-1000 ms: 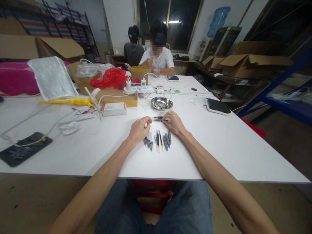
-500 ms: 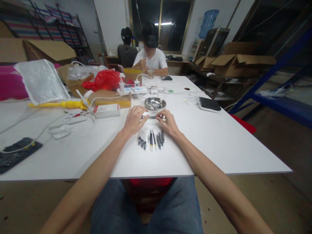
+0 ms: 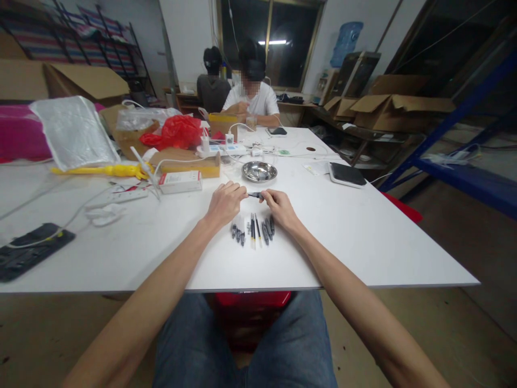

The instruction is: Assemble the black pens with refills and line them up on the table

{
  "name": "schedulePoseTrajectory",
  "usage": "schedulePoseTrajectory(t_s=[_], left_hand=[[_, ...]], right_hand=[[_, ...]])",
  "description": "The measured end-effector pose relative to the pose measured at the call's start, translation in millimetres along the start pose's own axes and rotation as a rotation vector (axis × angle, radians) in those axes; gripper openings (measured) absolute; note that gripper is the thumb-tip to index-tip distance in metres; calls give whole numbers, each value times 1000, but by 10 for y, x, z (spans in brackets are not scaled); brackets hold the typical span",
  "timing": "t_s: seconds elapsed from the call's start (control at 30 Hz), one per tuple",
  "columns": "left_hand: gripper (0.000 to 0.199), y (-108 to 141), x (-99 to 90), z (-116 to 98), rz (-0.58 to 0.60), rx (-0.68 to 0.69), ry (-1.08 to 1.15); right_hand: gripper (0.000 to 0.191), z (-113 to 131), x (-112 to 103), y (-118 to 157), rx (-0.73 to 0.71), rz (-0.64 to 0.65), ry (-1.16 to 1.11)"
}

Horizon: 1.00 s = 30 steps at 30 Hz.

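Observation:
Between my two hands lies a dark, slim pen (image 3: 254,194), level and just over the white table. My left hand (image 3: 226,202) is closed, pinching its thin left end. My right hand (image 3: 279,207) pinches the thicker right end with thumb and fingers. Below them on the table are thin pen refills (image 3: 252,229) with yellow ends, dark grey pen barrels (image 3: 267,231) to the right, and clear pen parts with dark tips (image 3: 237,233) to the left. Tiny parts beside the refills are too small to name. A shiny metal bowl (image 3: 243,174) with small dark pieces stands beyond my hands.
A white box (image 3: 180,182), a yellow tool (image 3: 109,171), cables and a power strip (image 3: 222,150) crowd the left and back. A black-topped device (image 3: 346,173) sits at right. Across the table sits a person in a white shirt (image 3: 252,99); another is behind.
My left hand's fingers have closed in more tightly round the pen's left end. My right hand has shifted slightly right, still on the pen. The view has tilted a little.

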State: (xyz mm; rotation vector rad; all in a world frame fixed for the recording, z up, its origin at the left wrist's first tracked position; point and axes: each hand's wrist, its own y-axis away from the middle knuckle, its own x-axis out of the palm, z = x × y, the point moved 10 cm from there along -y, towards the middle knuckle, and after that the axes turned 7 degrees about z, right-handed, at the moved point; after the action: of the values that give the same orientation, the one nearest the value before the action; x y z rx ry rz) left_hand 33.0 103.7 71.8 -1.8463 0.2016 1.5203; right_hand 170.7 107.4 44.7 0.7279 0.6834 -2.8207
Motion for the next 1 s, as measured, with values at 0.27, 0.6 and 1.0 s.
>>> schedulePoseTrajectory(t_s=[0.27, 0.6, 1.0], left_hand=[[25, 26, 61, 108, 64, -156, 125], [31, 26, 80, 188, 38, -237, 277], [33, 73, 224, 270, 114, -245, 425]], right_hand=[[39, 69, 45, 44, -44, -54, 92], [30, 217, -23, 92, -136, -131, 202], [10, 404, 105, 101, -282, -32, 304]])
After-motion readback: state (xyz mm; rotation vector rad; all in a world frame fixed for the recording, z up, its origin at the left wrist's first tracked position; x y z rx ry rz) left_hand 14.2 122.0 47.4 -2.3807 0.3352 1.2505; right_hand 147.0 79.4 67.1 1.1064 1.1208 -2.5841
